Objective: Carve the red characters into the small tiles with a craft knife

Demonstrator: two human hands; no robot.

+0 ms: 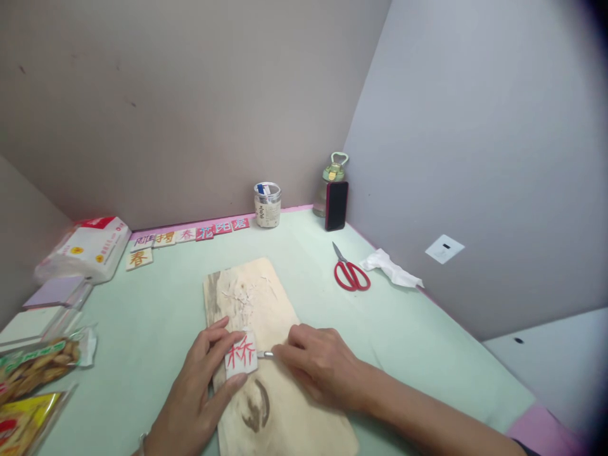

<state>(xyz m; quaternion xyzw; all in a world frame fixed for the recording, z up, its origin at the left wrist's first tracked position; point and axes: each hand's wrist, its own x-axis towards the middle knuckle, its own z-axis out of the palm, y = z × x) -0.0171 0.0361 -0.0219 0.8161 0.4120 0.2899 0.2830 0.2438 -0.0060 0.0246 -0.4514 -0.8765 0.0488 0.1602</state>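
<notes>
A small white block (240, 354) with a red character on top lies on a pale wooden board (266, 405). My left hand (199, 386) pinches the block between thumb and fingers. My right hand (318, 364) grips a thin metal carving tool (265, 354), whose tip touches the block's right edge. White shavings (242, 297) are scattered on the far part of the board.
Red scissors (350, 273) and a crumpled tissue (390, 267) lie to the right. A jar (267, 204), a bottle and a phone (336, 205) stand at the back. A row of carved tiles (185, 235), a tissue pack (88, 248) and snack bags (33, 364) sit on the left.
</notes>
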